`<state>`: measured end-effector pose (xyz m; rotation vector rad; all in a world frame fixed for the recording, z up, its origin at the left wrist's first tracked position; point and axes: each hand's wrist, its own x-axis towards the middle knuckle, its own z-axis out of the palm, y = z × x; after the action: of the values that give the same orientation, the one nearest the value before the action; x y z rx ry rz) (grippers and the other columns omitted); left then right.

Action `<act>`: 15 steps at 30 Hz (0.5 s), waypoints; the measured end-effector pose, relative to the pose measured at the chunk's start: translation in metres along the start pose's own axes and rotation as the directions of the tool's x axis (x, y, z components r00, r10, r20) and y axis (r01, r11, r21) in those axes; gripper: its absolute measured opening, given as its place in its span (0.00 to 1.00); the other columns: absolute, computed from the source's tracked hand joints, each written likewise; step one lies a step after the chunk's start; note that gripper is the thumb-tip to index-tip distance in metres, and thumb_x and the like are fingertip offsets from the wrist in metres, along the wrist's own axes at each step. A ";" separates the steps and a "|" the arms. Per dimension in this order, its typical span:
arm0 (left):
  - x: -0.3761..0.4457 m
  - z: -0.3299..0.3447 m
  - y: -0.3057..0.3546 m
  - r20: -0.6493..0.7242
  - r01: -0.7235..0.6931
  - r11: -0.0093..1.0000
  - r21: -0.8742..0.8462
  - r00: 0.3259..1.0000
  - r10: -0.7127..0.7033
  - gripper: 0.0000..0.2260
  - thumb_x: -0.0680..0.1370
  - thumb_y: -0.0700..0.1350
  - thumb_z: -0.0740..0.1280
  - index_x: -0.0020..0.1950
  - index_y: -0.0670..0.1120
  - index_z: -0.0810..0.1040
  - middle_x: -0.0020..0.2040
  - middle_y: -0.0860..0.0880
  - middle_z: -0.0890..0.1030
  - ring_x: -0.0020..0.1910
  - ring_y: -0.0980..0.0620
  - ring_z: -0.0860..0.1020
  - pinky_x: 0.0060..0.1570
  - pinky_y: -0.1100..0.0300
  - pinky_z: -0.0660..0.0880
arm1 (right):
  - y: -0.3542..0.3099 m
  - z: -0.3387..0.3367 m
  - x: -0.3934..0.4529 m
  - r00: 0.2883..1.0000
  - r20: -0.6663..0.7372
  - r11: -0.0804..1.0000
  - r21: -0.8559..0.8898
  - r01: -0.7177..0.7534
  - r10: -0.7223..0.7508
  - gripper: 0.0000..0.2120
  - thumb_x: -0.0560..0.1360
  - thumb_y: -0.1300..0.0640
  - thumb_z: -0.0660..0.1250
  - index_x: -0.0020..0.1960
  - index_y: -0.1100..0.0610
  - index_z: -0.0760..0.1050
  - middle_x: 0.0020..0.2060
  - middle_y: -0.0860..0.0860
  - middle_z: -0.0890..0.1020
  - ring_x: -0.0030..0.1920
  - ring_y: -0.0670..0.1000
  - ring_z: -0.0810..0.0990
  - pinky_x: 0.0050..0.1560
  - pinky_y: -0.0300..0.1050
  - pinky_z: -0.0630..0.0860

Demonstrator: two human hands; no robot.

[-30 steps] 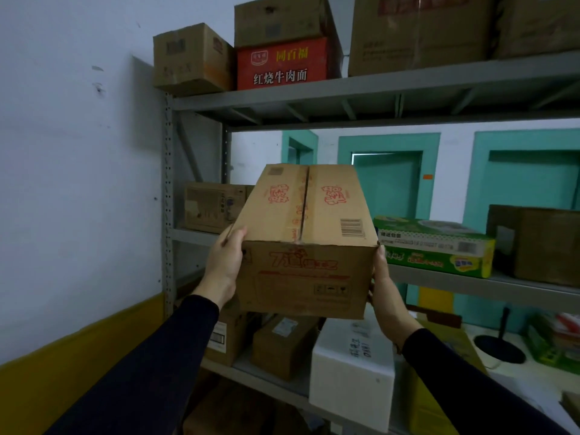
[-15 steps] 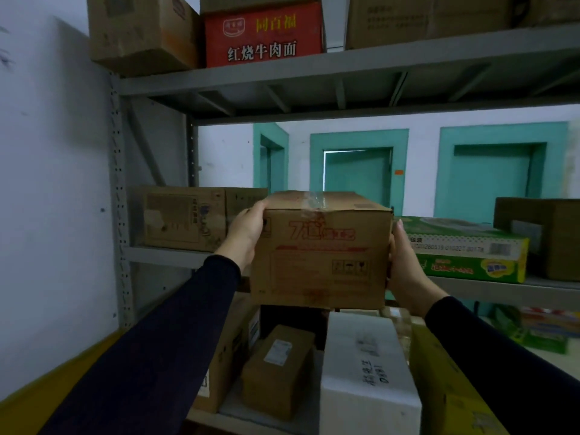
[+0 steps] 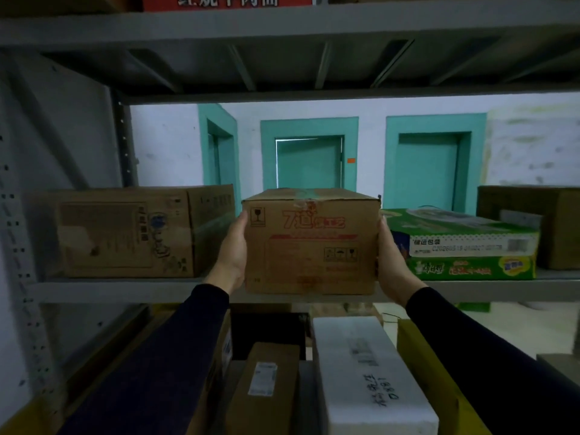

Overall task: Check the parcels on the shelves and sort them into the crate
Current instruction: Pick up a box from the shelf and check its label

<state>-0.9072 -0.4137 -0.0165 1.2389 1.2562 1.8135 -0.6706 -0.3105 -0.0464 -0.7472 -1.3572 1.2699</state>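
A brown cardboard box [image 3: 310, 243] with red print stands upright at the front edge of the grey middle shelf [image 3: 125, 290], between two other parcels. My left hand [image 3: 230, 255] presses on its left side and my right hand [image 3: 392, 259] on its right side, so both hold it. Whether its bottom rests on the shelf or hangs just above it I cannot tell. No crate is in view.
A large brown carton [image 3: 125, 233] sits on the shelf to the left, a green printed box [image 3: 464, 246] and another brown box [image 3: 539, 224] to the right. Below lie a white foam box [image 3: 364, 372], a small labelled carton [image 3: 266, 387] and yellow boxes. The upper shelf [image 3: 282, 23] hangs close overhead.
The box was tilted with its top toward me at chest height; it has been turned level and moved forward to the middle shelf. The view has closed in on the shelf.
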 end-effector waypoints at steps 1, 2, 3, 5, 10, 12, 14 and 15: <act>0.005 -0.001 -0.005 -0.013 0.028 0.999 -0.023 1.000 -0.029 0.27 0.83 0.63 0.50 0.55 0.48 0.83 0.52 0.46 0.85 0.54 0.46 0.82 0.53 0.47 0.76 | 0.000 0.002 0.005 1.000 -0.007 1.000 0.005 -0.009 0.009 0.32 0.79 0.27 0.47 0.66 0.42 0.79 0.59 0.49 0.85 0.60 0.53 0.82 0.66 0.62 0.75; 0.010 -0.002 -0.011 -0.029 0.052 0.998 -0.044 0.998 -0.053 0.27 0.83 0.63 0.50 0.57 0.49 0.83 0.53 0.47 0.85 0.55 0.46 0.82 0.56 0.45 0.76 | 0.001 0.003 0.011 1.000 -0.001 1.000 0.003 -0.022 0.022 0.33 0.78 0.26 0.47 0.67 0.42 0.78 0.60 0.49 0.84 0.61 0.53 0.82 0.67 0.64 0.74; 0.015 -0.003 -0.018 -0.029 0.071 0.996 -0.049 0.997 -0.072 0.28 0.83 0.63 0.49 0.59 0.49 0.83 0.54 0.47 0.85 0.56 0.46 0.82 0.58 0.43 0.76 | 0.002 0.005 0.017 0.999 0.010 0.999 -0.003 -0.032 0.032 0.34 0.78 0.25 0.46 0.69 0.42 0.77 0.61 0.49 0.84 0.62 0.54 0.81 0.67 0.66 0.73; 0.026 -0.003 -0.031 -0.020 0.110 0.992 -0.066 0.994 -0.111 0.28 0.83 0.63 0.46 0.61 0.52 0.81 0.55 0.47 0.84 0.56 0.46 0.81 0.62 0.42 0.73 | 0.004 0.008 0.029 0.999 0.007 0.999 0.000 -0.047 0.047 0.34 0.77 0.25 0.45 0.70 0.41 0.75 0.62 0.49 0.84 0.63 0.55 0.81 0.68 0.68 0.72; 0.052 -0.003 -0.053 -0.034 0.178 0.984 -0.029 0.983 -0.179 0.26 0.83 0.64 0.44 0.66 0.55 0.76 0.59 0.49 0.81 0.59 0.48 0.77 0.68 0.40 0.69 | 0.013 0.011 0.059 0.997 -0.006 0.997 -0.024 -0.078 0.078 0.38 0.72 0.21 0.47 0.71 0.39 0.74 0.61 0.51 0.84 0.62 0.57 0.82 0.65 0.70 0.74; 0.061 -0.002 -0.057 -0.046 0.184 0.983 -0.014 0.982 -0.185 0.27 0.82 0.65 0.44 0.69 0.55 0.75 0.61 0.48 0.80 0.62 0.46 0.77 0.68 0.39 0.69 | 0.015 0.011 0.066 0.996 -0.015 0.996 -0.024 -0.089 0.088 0.38 0.72 0.21 0.47 0.68 0.40 0.77 0.60 0.51 0.85 0.61 0.58 0.82 0.64 0.70 0.74; 0.070 -0.001 -0.061 -0.069 0.194 0.981 -0.014 0.979 -0.194 0.28 0.82 0.65 0.45 0.68 0.54 0.76 0.58 0.48 0.81 0.61 0.46 0.77 0.67 0.41 0.70 | 0.017 0.010 0.073 0.996 -0.016 0.996 -0.005 -0.088 0.088 0.40 0.66 0.17 0.51 0.66 0.39 0.78 0.60 0.51 0.84 0.61 0.58 0.82 0.64 0.70 0.74; 0.073 -0.001 -0.063 -0.079 0.199 0.980 -0.021 0.977 -0.200 0.27 0.82 0.65 0.46 0.67 0.53 0.76 0.56 0.49 0.81 0.60 0.46 0.78 0.67 0.41 0.70 | 0.020 0.009 0.076 0.997 -0.008 0.997 0.002 -0.082 0.082 0.42 0.63 0.16 0.52 0.66 0.38 0.78 0.61 0.51 0.84 0.62 0.57 0.82 0.64 0.70 0.74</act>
<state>-0.9381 -0.3286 -0.0497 1.0024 1.3593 1.7370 -0.7002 -0.2374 -0.0428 -0.8129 -1.3305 1.3304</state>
